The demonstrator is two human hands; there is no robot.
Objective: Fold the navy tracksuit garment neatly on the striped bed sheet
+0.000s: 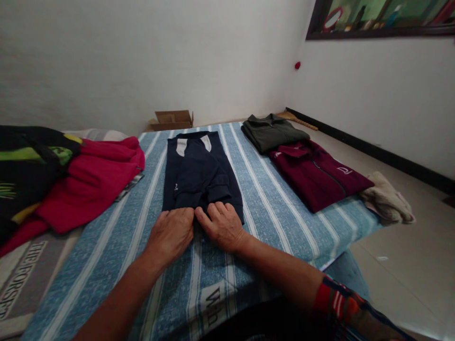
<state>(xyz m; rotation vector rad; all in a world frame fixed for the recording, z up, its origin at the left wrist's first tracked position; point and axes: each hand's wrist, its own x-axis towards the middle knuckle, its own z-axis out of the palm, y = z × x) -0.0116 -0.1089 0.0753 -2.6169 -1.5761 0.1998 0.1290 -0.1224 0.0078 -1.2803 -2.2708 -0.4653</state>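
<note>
A dark navy top [194,161] with white shoulder patches lies flat on the blue striped bedding, its collar pointing away from me and its sleeves folded inward. My left hand [174,232] is closed on the near hem, fingers curled over the cloth. Right beside it, my right hand [223,225] grips the same hem, thumb toward the left hand. The fingertips of both hands are partly hidden in the fabric.
On the right lie a folded maroon jacket [316,170], a folded dark green garment [272,132] and a beige cloth [387,199]. Red clothing [103,175] and a black garment [31,166] are heaped at left. A cardboard box [173,119] stands by the wall.
</note>
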